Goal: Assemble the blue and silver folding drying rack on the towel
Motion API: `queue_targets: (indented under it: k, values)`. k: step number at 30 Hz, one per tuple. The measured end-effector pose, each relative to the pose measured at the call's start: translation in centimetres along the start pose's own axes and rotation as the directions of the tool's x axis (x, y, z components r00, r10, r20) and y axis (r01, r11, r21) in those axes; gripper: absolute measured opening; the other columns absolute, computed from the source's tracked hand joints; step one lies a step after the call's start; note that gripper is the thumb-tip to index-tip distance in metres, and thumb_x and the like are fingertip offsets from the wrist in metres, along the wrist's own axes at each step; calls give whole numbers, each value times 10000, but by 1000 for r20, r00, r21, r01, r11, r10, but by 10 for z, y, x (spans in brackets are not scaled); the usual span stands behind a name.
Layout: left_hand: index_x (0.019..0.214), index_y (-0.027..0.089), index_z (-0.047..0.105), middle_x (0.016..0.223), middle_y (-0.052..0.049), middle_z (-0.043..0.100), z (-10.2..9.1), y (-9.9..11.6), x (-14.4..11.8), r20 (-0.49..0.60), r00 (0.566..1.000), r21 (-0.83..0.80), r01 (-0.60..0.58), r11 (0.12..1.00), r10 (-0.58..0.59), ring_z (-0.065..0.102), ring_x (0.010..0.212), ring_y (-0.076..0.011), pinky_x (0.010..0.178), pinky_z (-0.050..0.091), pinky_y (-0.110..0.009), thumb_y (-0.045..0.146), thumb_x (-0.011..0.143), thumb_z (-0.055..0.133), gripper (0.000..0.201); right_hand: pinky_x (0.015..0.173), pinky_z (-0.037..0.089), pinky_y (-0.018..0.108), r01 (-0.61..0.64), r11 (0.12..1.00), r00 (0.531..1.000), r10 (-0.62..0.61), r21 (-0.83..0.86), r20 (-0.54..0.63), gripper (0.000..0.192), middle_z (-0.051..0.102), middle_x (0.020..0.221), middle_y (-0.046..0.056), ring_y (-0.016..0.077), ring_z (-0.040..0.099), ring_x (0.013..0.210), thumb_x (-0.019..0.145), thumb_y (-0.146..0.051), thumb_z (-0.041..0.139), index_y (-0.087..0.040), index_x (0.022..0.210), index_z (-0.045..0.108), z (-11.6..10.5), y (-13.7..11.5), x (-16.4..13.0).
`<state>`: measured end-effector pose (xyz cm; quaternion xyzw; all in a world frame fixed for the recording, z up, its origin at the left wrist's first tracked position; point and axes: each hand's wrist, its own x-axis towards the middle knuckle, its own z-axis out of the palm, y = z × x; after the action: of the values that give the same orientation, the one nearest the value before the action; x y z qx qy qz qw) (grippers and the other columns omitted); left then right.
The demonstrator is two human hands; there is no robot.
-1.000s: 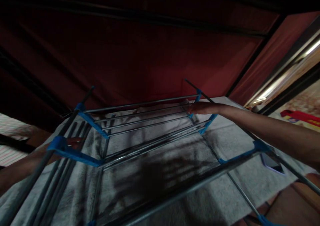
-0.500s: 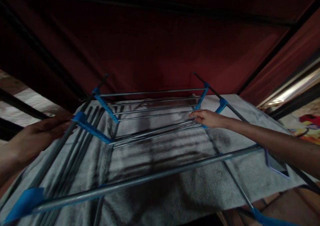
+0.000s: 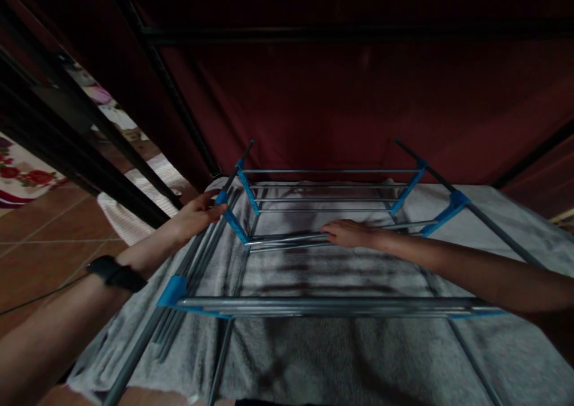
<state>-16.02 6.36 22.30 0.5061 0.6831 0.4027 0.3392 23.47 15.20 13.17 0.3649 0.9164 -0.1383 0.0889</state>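
A rack of grey metal tubes joined by blue plastic brackets stands over a grey towel-like cloth. At its left side, my left hand has thumb and fingers closed about a blue bracket and the pole beside it. My right hand reaches in from the right, its fingers curled over the thin metal rods of the middle tier. Those rods run between the left bracket and a right blue bracket. Closest to me is a front tier of tubes.
Several loose tubes lie on the cloth along the left. A dark red fabric wall with black frame bars stands behind. Beyond the frame on the left are a tiled floor and a striped white cloth.
The view has turned left. My left hand has moved forward along the pole to the middle bracket. My right hand has slid left along the rods, away from their right end.
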Motion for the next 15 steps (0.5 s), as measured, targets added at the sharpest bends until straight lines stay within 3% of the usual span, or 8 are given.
queue_targets:
  k: [4, 9, 15]
  values:
    - [1325, 214, 682, 1182, -74, 728, 6, -14, 9, -50, 998, 25, 32, 999, -31, 682, 1159, -309, 972, 623, -449, 440, 843, 740, 536, 882, 482, 285, 42, 998, 999, -43, -57, -13, 238, 739, 1215, 127, 232, 707, 1087, 1052, -191, 471, -173, 1156, 683, -14, -9, 0]
    - [1344, 238, 670, 1308, -98, 690, 9, -15, 7, -57, 998, -54, 29, 998, -32, 668, 1237, -327, 980, 642, -506, 440, 879, 716, 509, 855, 475, 300, 65, 997, 995, -68, -42, -74, 194, 726, 1153, 137, 234, 699, 1015, 1064, -179, 461, -160, 1132, 641, -24, -10, -6]
    - [1343, 242, 666, 1329, -94, 692, 11, -9, -2, -56, 998, -67, 38, 997, -42, 666, 1248, -309, 929, 663, -443, 441, 917, 701, 472, 834, 471, 301, 109, 994, 986, -106, 10, -130, 157, 719, 1114, 101, 213, 684, 968, 1060, -178, 474, -196, 1106, 624, -22, -2, -6]
